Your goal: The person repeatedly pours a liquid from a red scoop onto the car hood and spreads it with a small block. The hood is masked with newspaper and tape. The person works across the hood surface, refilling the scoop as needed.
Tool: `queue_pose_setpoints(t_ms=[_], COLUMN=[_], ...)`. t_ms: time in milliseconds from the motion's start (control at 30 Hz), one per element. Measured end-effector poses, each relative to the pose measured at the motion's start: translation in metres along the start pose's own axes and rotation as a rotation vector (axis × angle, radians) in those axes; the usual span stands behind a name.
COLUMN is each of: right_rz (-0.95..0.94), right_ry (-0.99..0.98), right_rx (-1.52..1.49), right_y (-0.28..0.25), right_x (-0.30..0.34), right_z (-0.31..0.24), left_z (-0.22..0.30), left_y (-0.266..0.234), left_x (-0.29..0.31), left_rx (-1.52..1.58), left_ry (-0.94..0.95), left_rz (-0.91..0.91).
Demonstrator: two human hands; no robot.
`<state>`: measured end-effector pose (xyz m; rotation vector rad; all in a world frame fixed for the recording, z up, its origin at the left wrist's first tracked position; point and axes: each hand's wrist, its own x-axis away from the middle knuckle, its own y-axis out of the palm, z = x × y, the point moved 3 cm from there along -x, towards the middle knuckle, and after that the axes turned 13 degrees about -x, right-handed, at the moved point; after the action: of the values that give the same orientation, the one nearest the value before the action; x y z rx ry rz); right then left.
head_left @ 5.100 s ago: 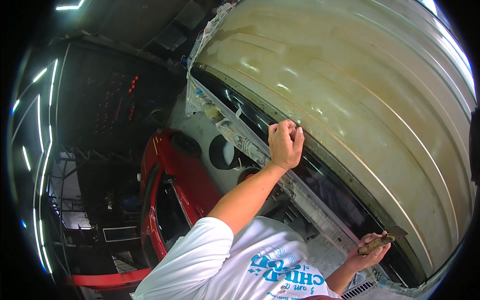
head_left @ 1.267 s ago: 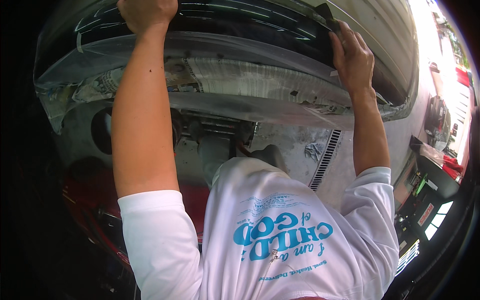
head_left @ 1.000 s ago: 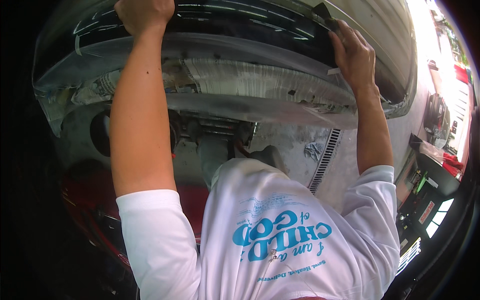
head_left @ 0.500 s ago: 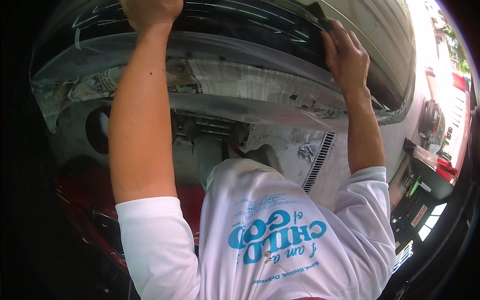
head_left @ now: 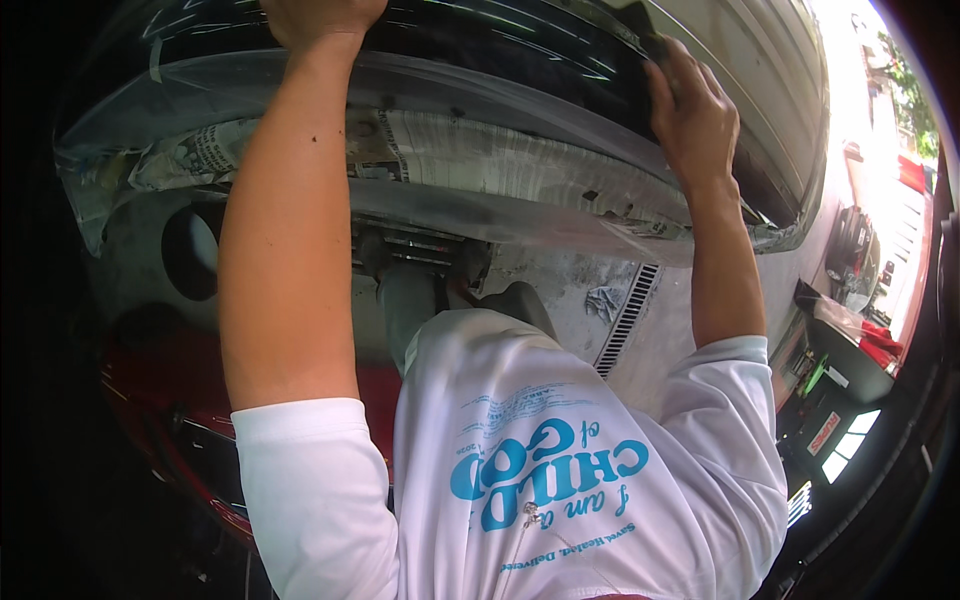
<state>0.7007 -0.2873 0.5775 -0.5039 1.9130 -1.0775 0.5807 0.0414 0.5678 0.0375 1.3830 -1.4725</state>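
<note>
A glossy black vehicle panel [head_left: 500, 62] curves across the top. My right hand [head_left: 695, 110] is closed round a dark, flat-edged piece [head_left: 634, 22] at the panel's right part; its exact kind does not show. My left hand [head_left: 325, 18] is over the panel at the upper edge. Its fingers are cut off by the picture's edge, so what they hold or touch is hidden. Below the black surface hang clear plastic film [head_left: 430, 95] and a strip of newspaper [head_left: 480, 150].
A ridged pale panel [head_left: 740, 70] adjoins on the upper right. Below are a floor drain grate [head_left: 628, 315] and a crumpled cloth or sheet [head_left: 602, 302]. A red vehicle [head_left: 170, 380] stands at the left. A dark workbench [head_left: 845, 350] with red items is at the right.
My left hand has shifted slightly right and a little up across the panel. My right hand keeps nearly the same place, still gripping the dark piece. The view has tilted slightly.
</note>
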Motion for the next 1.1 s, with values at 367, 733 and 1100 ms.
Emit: queue_pose_setpoints(t_ms=[367, 733, 1100], right_rz=[-0.009, -0.083, -0.27], right_ry=[0.048, 0.106, 0.31], right_rx=[0.015, 0.037, -0.042], right_y=[0.0, -0.011, -0.023], right_x=[-0.005, -0.006, -0.009], right_z=[-0.003, -0.008, -0.033], left_z=[-0.001, -0.001, 0.003], left_y=[0.004, 0.002, 0.0], left_x=[-0.004, -0.002, -0.003], left_rx=[0.023, 0.037, -0.047], left_ry=[0.009, 0.013, -0.049], left_rz=[0.015, 0.006, -0.005])
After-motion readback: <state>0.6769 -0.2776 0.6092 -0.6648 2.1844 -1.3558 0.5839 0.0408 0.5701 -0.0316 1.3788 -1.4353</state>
